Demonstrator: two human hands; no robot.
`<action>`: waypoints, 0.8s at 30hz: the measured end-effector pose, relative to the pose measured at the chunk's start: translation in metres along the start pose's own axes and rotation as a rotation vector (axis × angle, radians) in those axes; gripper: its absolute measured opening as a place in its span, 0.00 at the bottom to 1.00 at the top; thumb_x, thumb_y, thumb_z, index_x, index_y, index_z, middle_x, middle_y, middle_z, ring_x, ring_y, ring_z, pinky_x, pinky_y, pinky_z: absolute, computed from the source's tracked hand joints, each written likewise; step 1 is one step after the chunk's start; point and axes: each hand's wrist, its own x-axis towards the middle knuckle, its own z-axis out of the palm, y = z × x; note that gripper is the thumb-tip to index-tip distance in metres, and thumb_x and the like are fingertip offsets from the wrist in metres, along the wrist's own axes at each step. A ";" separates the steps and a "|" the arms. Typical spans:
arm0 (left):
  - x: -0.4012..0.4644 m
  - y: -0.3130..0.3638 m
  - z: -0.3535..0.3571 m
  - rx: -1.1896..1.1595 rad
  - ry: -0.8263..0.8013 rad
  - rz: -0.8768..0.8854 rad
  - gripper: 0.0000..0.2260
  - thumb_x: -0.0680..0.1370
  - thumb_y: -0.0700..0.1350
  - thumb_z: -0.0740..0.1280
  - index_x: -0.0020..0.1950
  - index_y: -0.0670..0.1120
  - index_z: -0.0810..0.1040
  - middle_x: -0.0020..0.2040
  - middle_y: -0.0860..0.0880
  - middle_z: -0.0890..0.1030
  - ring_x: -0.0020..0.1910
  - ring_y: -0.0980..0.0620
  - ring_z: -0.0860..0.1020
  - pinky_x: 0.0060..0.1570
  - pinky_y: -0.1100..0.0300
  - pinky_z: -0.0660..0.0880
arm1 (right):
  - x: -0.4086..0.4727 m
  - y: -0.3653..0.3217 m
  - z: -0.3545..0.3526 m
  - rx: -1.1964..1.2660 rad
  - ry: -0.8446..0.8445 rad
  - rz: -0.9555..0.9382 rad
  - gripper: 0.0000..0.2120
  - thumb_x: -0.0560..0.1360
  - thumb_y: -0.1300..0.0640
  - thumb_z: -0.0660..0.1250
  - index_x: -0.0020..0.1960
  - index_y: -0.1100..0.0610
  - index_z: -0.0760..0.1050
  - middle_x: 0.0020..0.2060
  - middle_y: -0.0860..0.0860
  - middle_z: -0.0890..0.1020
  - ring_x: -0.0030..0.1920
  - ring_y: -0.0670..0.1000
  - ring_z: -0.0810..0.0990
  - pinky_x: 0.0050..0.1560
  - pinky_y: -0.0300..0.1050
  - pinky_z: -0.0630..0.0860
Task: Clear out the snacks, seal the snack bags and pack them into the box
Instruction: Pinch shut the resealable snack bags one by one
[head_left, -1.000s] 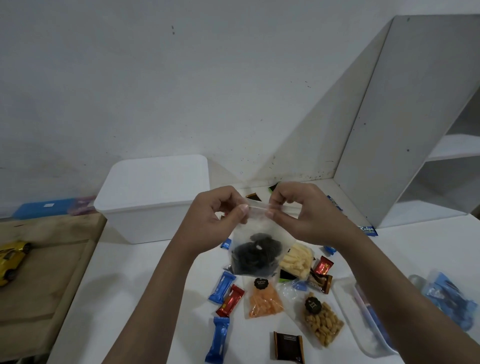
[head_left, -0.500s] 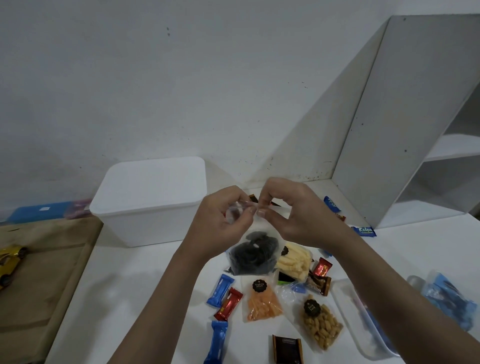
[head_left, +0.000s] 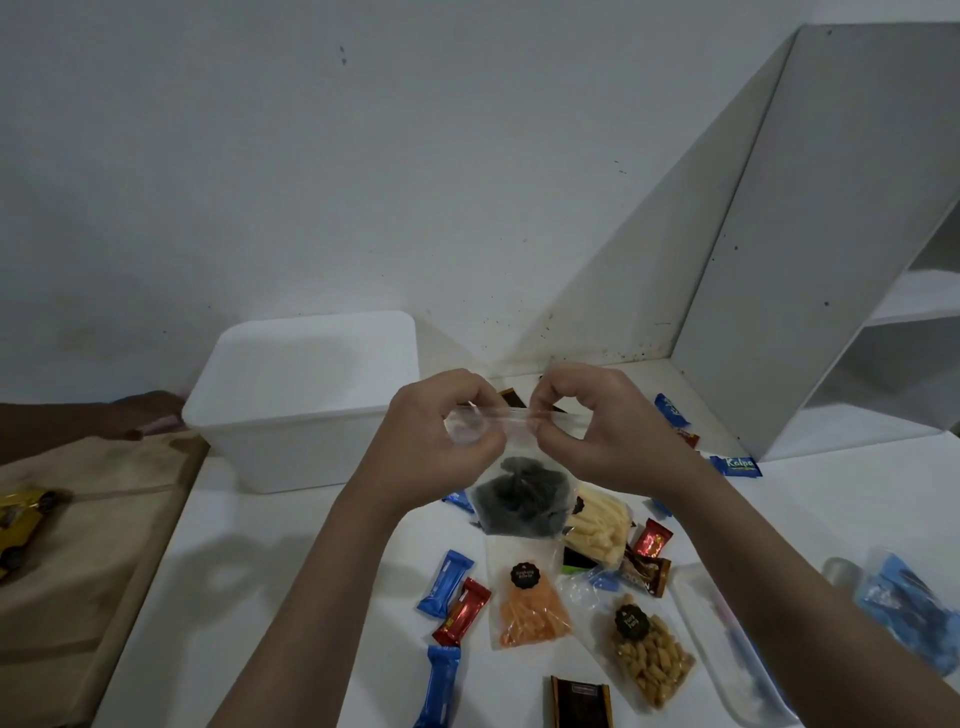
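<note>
A clear zip bag of black snacks (head_left: 519, 499) hangs above the white table. My left hand (head_left: 441, 436) pinches the left end of its top strip and my right hand (head_left: 597, 421) pinches the right end. Below lie a bag of orange snacks (head_left: 530, 608), a bag of pale sticks (head_left: 597, 525) and a bag of brown nuts (head_left: 649, 654). Small wrapped candies in blue (head_left: 444, 582), red (head_left: 462, 610) and dark brown (head_left: 579, 701) are scattered around them. The white box (head_left: 306, 431) with its lid on stands behind my left hand.
A white shelf unit (head_left: 831, 260) rises at the right. A clear tray (head_left: 727, 654) and a blue packet (head_left: 909, 608) sit at the right edge. A brown wooden surface (head_left: 78, 545) with a yellow toy car (head_left: 21, 525) lies to the left.
My two hands met at the middle of the bag's top half a second ago; now they have spread apart along the strip. The bag hangs a little lower.
</note>
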 end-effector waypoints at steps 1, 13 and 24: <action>0.000 0.001 0.000 0.022 -0.005 0.010 0.03 0.71 0.46 0.70 0.40 0.55 0.78 0.38 0.59 0.79 0.42 0.59 0.77 0.50 0.60 0.73 | 0.001 0.000 0.000 -0.006 -0.006 -0.001 0.03 0.73 0.61 0.68 0.42 0.54 0.77 0.38 0.47 0.80 0.41 0.45 0.76 0.43 0.37 0.74; 0.000 -0.001 0.003 -0.054 0.045 -0.001 0.06 0.72 0.39 0.72 0.37 0.48 0.80 0.35 0.54 0.79 0.38 0.56 0.77 0.42 0.68 0.73 | 0.001 0.004 0.008 0.006 -0.014 -0.062 0.01 0.74 0.62 0.68 0.45 0.57 0.77 0.39 0.46 0.78 0.42 0.44 0.75 0.43 0.38 0.73; 0.001 0.002 0.000 -0.044 0.027 -0.031 0.06 0.72 0.40 0.72 0.37 0.49 0.80 0.36 0.54 0.80 0.39 0.56 0.77 0.49 0.59 0.72 | -0.005 0.008 0.000 0.060 0.030 0.062 0.04 0.75 0.58 0.68 0.41 0.54 0.75 0.36 0.45 0.78 0.39 0.41 0.76 0.43 0.33 0.73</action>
